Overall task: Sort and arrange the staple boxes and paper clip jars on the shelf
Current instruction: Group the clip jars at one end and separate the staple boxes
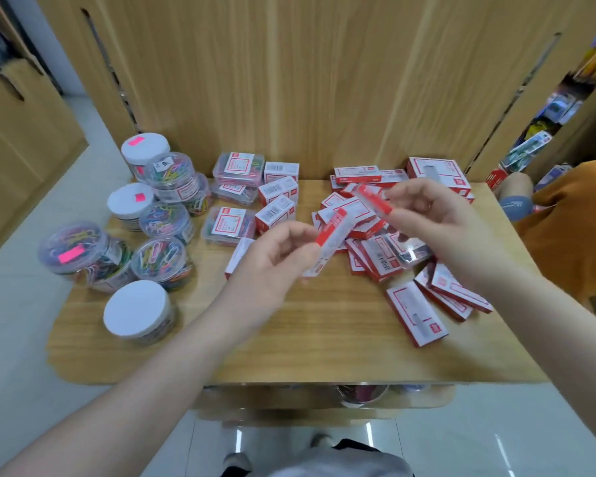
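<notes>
No word, brand or number is legible anywhere; the print is too small and blurred. The staple boxes (416, 318) on the shelf (289, 339) carry red-framed white label panels with a small red logo square, its mark unreadable. The upright small boxes (276, 213) show barcode stickers, bars visible but digits not. The flat clear paper clip cases (239, 168) bear white labels with red borders and illegible print. Several paper clip jars (145, 149) have blank pink price stickers on lids, and one has a small white barcode label (163, 163), unreadable.
</notes>
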A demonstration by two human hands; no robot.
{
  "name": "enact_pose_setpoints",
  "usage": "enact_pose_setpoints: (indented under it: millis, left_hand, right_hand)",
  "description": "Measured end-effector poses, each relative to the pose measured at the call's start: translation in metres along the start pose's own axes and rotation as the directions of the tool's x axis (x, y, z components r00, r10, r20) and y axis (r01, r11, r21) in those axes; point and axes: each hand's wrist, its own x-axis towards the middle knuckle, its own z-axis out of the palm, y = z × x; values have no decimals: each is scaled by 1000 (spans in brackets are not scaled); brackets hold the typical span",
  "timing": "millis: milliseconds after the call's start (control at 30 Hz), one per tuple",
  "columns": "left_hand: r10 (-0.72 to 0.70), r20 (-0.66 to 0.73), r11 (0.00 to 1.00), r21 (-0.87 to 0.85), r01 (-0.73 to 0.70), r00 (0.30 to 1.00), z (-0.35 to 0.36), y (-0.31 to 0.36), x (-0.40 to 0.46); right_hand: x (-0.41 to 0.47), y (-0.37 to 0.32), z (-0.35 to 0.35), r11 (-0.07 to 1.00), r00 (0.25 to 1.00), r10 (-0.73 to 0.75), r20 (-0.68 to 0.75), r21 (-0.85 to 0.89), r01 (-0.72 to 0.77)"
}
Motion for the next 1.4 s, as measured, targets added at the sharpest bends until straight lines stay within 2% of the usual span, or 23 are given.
enact_pose_setpoints:
  millis: [100, 167, 200, 233, 267, 300, 333, 367, 433, 533, 600, 667, 767, 833, 900, 967, 1033, 1167, 1233, 1300, 1400]
  left_hand:
    - [-182, -50, 954, -250, 164, 982, 18, -2, 12]
    - [-255, -53, 916, -332, 224, 965, 28, -5, 17]
    - [-275, -50, 912, -329, 244, 960, 32, -7, 19]
    - [-281, -52, 918, -307, 252, 958, 36, -9, 22]
    - [-279, -55, 926, -282, 253, 959, 39, -11, 23]
    - [-269, -56, 935, -255, 247, 962, 42, -14, 25]
    - [-254, -53, 945, -226, 236, 966, 45, -16, 26]
    - [-231, -54, 958, -188, 217, 971, 47, -19, 27]
    - [-168, -66, 982, -104, 160, 984, 52, -22, 28]
    - [-16, -101, 1000, 2, 16, 995, 61, -23, 31]
    - [85, -116, 990, 123, -70, 990, 66, -25, 34]
    - [163, -130, 950, 289, -120, 978, 68, -30, 36]
    - [301, -98, 775, 605, -183, 949, 68, -38, 40]
    - [370, -29, 636, 736, -231, 928, 68, -42, 41]
    - [394, 11, 552, 796, -246, 919, 68, -44, 41]
    - [375, -4, 556, 801, -222, 927, 69, -43, 41]
    - [349, -29, 574, 797, -189, 937, 69, -43, 40]
    - [311, -46, 578, 802, -150, 949, 70, -41, 39]
    - [301, -45, 584, 798, -147, 953, 69, -40, 38]
    - [309, -33, 586, 794, -162, 950, 67, -40, 39]
    - [323, -19, 584, 790, -184, 946, 64, -41, 39]
  right_hand:
    - [4, 1, -18, 892, 936, 343, -76, 339, -299]
    - [5, 4, -28, 828, 885, 460, -76, 398, -396]
    - [4, 7, -34, 838, 880, 465, -95, 367, -403]
    - [4, 12, -40, 883, 892, 430, -139, 271, -383]
    - [3, 17, -49, 936, 917, 351, -191, 91, -339]
    - [1, 21, -57, 948, 944, 236, -230, -161, -276]
    - [0, 25, -64, 886, 966, 115, -229, -417, -205]
    - [-1, 29, -71, 781, 982, 30, -185, -610, -138]
    - [-4, 37, -78, 643, 999, -4, -36, -765, -24]
    - [-8, 46, -82, 678, 995, 36, 88, -734, 40]
    - [-6, 48, -89, 689, 995, 7, 103, -721, 70]
    - [-3, 48, -95, 654, 997, -31, 72, -753, 74]
    - [0, 47, -95, 612, 993, -103, 62, -783, 112]
    - [3, 45, -88, 576, 969, -129, 209, -780, 245]
    - [10, 41, -83, 524, 924, -64, 376, -775, 352]
    - [21, 40, -78, 489, 877, 59, 476, -780, 390]
    - [30, 41, -72, 411, 852, 121, 509, -808, 424]
    - [38, 41, -61, 301, 843, 114, 526, -827, 475]
    - [39, 43, -64, 351, 841, 52, 538, -799, 489]
    - [37, 39, -73, 513, 850, -43, 526, -718, 470]
    - [34, 23, -88, 763, 921, -140, 363, -554, 334]
